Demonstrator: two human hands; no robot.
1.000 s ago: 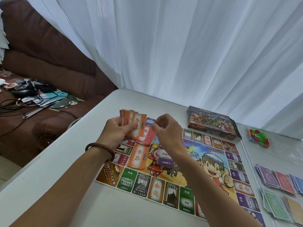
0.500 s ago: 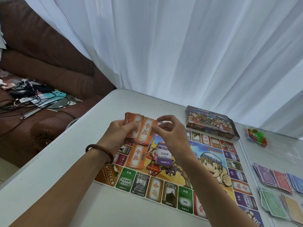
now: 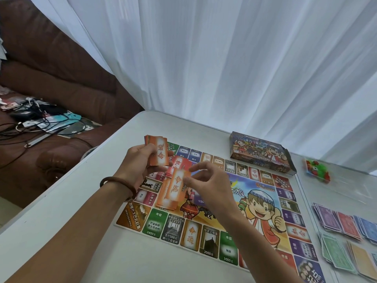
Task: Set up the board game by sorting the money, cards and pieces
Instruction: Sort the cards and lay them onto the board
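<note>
In the head view we see the left hand (image 3: 138,162) above the far left corner of the game board (image 3: 191,235), its fingers curled round a stack of orange cards (image 3: 158,151), thumb on the top card. The right hand (image 3: 210,182) pinches one orange card (image 3: 177,185) by its upper edge between thumb and forefinger, the other fingers spread loosely. This card hangs just over an orange pile (image 3: 166,201) on the board, beside a red pile (image 3: 180,161). The sorted money (image 3: 346,225) lies well apart on the table (image 3: 81,231), at the right
</note>
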